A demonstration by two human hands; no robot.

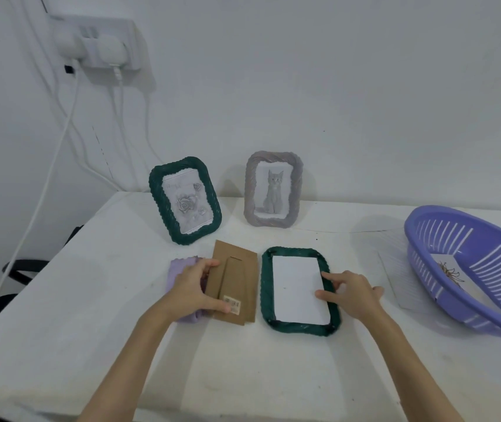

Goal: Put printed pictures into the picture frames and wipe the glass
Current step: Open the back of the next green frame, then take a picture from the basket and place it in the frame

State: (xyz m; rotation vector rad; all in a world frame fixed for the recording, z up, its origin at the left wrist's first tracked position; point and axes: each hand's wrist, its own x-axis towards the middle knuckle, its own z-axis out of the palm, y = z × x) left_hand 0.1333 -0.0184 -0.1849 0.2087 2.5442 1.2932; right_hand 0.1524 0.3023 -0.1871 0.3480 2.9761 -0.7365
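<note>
Head view: green frame (299, 289) is lying face down near the worktop (91, 315) front, w/ a white printed sheet (296, 287) sitting in its back opening. Right hand (354, 292) is resting fingers spread on the sheet's right edge & frame rim, not gripping. Just left of the frame, left hand (194, 287) is pinching the brown backing board (234, 283), which is lying partly over a lilac cloth (179, 269). Right of the frame, a purple basket (468, 269) is holding another print (451, 271). Behind the frame, 2 filled frames are standing upright: green w/ rose picture (185, 199), grey w/ cat picture (273, 190).
</note>
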